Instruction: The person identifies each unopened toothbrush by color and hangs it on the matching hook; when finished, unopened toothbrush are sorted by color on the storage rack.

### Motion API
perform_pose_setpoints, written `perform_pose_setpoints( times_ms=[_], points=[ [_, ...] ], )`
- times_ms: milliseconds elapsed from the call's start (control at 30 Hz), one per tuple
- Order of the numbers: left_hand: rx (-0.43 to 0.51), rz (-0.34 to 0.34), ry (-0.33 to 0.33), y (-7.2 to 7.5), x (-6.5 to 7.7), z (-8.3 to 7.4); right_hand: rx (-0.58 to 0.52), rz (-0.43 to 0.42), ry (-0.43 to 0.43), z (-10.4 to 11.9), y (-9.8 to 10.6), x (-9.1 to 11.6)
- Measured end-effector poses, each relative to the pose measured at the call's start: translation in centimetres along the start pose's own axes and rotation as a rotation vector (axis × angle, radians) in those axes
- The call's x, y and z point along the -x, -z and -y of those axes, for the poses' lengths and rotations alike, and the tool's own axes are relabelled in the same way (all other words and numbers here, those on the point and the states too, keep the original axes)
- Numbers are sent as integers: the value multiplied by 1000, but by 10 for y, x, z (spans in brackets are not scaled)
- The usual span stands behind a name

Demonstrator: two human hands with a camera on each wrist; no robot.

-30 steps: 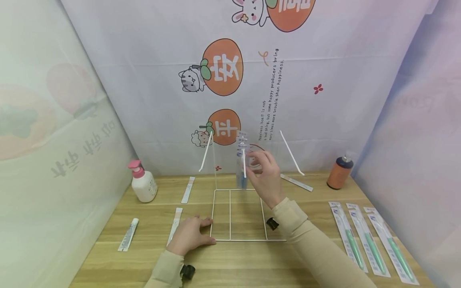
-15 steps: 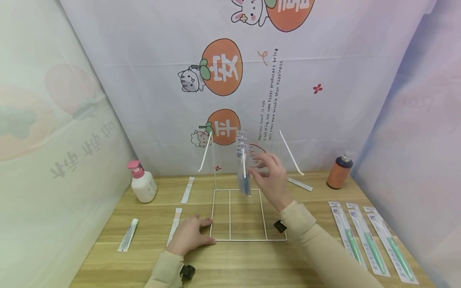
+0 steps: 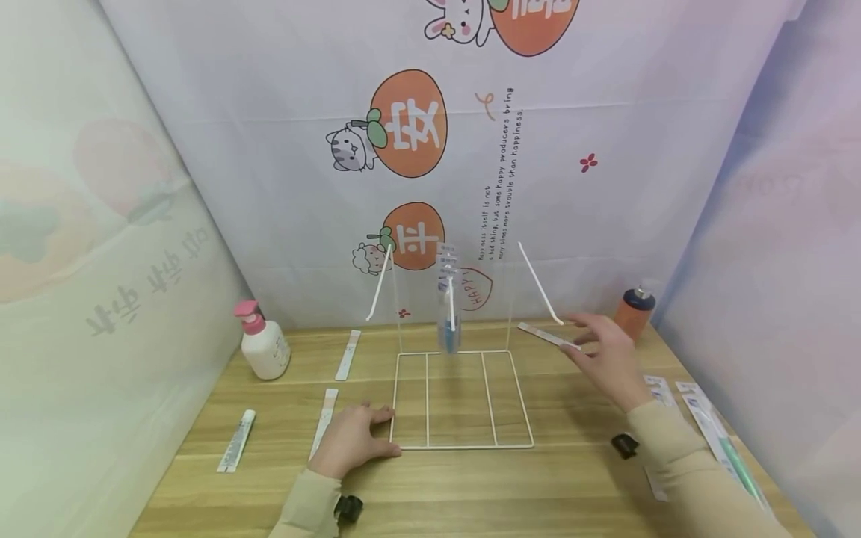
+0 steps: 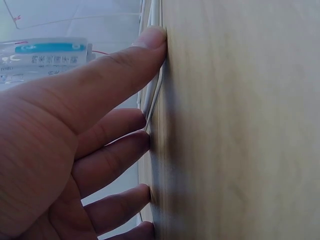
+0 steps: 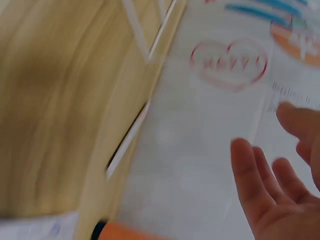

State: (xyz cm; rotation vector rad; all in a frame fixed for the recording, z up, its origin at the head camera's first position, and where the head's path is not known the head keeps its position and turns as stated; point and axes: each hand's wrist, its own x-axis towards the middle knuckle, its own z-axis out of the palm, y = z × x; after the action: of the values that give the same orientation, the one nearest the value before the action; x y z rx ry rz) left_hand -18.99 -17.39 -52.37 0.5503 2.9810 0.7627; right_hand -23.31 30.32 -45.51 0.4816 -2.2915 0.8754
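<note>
A white wire display rack point(image 3: 464, 447) stands mid-table, with three prongs reaching toward me. From its middle prong hang several packaged toothbrushes point(image 3: 449, 295), with blue showing low in the packs. My left hand point(image 3: 353, 441) rests at the rack base's front left corner, thumb and fingers against the wire. In the left wrist view, the thumb point(image 4: 142, 47) lies along the wire with the other fingers extended. Right of the rack, my right hand point(image 3: 605, 359) is raised and holds nothing, fingers apart. It overlaps the end of a flat white strip point(image 3: 543, 334) in the head view.
Packaged green toothbrushes point(image 3: 740, 463) lie at right, partly hidden by my right sleeve. An orange bottle point(image 3: 632, 314) stands at back right, a pink-topped pump bottle point(image 3: 265, 347) at left. A small tube point(image 3: 237, 441) and two more strips point(image 3: 347, 355) lie on the left side.
My right hand has left the hanging toothbrush packs and moved right, past the right prong. The packs swung slightly and now hang straighter. My left hand has stayed at the rack's corner.
</note>
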Motion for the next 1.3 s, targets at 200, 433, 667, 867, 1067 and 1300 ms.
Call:
perform_pose_setpoints(
  times_ms=[200, 433, 667, 867, 1067, 1300],
  points=[
    [6, 11, 8, 0, 0, 0, 29, 336, -262, -56, 62, 27],
    [18, 14, 17, 1, 2, 0, 70, 538, -340, -99, 85, 51],
    [30, 16, 20, 0, 1, 2, 52, 644, -429, -125, 71, 67],
    [22, 13, 31, 1, -2, 0, 116, 623, -445, -130, 63, 69],
    [18, 12, 43, 3, -2, -1, 148, 611, -415, -127, 62, 69],
    [19, 16, 38, 1, -1, -1, 133, 556, -370, -120, 60, 71]
  ],
)
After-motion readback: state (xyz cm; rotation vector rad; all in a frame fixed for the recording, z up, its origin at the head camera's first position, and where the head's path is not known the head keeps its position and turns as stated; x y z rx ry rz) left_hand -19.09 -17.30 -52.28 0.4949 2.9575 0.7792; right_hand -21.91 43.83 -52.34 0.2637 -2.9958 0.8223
